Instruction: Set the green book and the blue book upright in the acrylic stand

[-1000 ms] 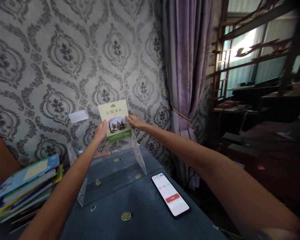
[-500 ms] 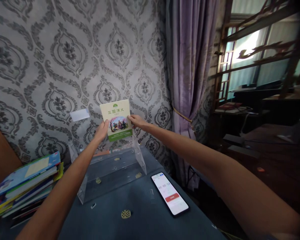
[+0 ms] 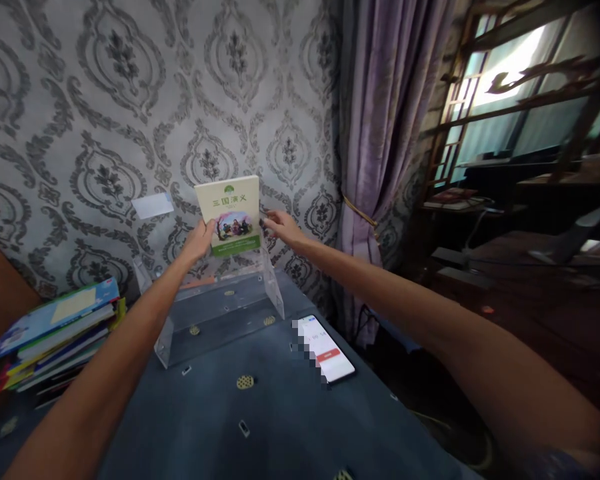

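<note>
A pale cream and green book (image 3: 234,207) stands upright with its illustrated front cover toward me, at the back of a clear plastic rack (image 3: 274,287). My left hand (image 3: 198,241) holds the book by its lower left edge, the thumb lying on the cover. Just off the book's right edge is my right hand (image 3: 282,227), its fingers loosely apart and holding nothing. The rack has transparent side panels and low steps. How the book's bottom edge rests on the rack is hard to make out.
Several books lie stacked (image 3: 65,320) at the left. A phone (image 3: 330,353) with a lit timer screen lies right of the rack on the dark patterned tablecloth (image 3: 195,420). Patterned wallpaper (image 3: 290,80) rises behind, and a purple curtain (image 3: 380,120) hangs at right.
My right hand has let go of the book's right edge and moved slightly away. The left hand still holds the book. The view has tilted and shifted a little.
</note>
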Tool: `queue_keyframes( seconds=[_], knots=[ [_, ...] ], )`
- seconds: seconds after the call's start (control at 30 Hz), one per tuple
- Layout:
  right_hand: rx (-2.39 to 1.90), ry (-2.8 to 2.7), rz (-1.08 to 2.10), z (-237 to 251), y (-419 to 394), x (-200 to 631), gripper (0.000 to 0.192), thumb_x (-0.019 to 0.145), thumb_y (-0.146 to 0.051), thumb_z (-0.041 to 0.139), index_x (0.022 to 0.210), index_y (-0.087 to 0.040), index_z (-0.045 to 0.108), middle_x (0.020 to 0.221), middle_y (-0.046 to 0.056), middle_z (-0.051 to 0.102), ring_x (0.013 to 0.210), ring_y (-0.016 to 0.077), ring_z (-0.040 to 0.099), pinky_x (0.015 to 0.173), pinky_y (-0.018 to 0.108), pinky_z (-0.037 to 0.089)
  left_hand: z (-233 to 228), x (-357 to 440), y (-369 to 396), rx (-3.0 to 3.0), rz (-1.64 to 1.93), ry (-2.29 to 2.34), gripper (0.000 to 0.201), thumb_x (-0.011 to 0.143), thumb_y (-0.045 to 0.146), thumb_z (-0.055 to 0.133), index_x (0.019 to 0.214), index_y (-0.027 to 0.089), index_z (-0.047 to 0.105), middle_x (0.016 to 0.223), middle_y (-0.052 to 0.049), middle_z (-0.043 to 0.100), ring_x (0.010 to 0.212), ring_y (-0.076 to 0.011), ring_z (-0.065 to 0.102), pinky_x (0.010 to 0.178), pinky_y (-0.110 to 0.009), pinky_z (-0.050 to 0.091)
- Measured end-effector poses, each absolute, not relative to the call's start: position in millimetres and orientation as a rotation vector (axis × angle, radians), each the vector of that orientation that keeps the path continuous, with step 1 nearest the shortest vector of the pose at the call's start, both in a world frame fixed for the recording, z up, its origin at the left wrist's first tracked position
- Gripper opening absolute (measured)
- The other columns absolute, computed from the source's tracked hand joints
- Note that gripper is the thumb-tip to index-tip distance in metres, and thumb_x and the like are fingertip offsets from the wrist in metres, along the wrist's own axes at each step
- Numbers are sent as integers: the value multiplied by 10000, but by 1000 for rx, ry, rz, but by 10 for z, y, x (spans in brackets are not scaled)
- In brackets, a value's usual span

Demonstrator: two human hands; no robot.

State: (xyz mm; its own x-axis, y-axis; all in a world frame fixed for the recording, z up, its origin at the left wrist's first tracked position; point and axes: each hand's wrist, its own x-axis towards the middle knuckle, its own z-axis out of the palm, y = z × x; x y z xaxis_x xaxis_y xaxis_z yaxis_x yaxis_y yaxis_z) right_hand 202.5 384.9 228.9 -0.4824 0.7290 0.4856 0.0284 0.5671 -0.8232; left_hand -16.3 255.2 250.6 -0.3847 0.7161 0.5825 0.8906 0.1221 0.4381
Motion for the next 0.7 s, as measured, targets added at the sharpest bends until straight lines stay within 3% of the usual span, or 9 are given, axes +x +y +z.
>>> queue_keyframes(
  seconds=[0.1,0.17,0.23,0.37,0.47,0.7],
  knots=[
    [-690,-1986,712,1766,3543,2466,491,940,-364,547,1371,-133,501,1191,146,670,1105,259,642,983,430,513,2511,-163,2545,-1593,-1110,-2184,497,982,473,309,1233,148,590,1209,-190,683,1205,-362,599,1033,-466,437],
    [-776,-2058,517,1261,3244,2844,604,912,-462,574,1426,-165,461,1297,162,624,1161,290,620,1016,452,486,2510,-169,2545,-1594,-1113,-2190,507,981,494,314,1213,143,598,1173,-196,689,1190,-368,606,1025,-468,442],
    [-943,-2128,413,724,2919,3219,723,884,-541,585,1477,-164,412,1388,194,560,1222,325,588,1018,465,479,2507,-175,2547,-1593,-1118,-2185,516,982,506,311,1203,141,600,1159,-198,688,1188,-366,605,1024,-465,441],
    [-1248,-2251,286,-34,2387,3732,868,807,-591,658,1530,-206,369,1266,183,623,1158,359,603,954,483,494,2495,-186,2551,-1594,-1125,-2161,520,986,512,300,1223,149,588,1157,-185,687,1187,-349,602,1030,-459,435],
    [-1300,-2288,190,-176,2195,3831,950,760,-586,709,1555,-223,336,1213,170,632,1064,362,609,884,468,502,2497,-190,2543,-1593,-1083,-2158,510,987,509,291,1211,160,588,1126,-178,694,1152,-347,620,1002,-455,453],
    [-1281,-2303,129,-138,2271,3636,873,795,-450,712,1547,-208,340,1162,149,637,1034,350,580,890,446,479,2506,-173,2522,-1568,-982,-2188,532,996,497,256,1220,140,581,1120,-199,697,1127,-356,636,987,-457,460]
  ],
)
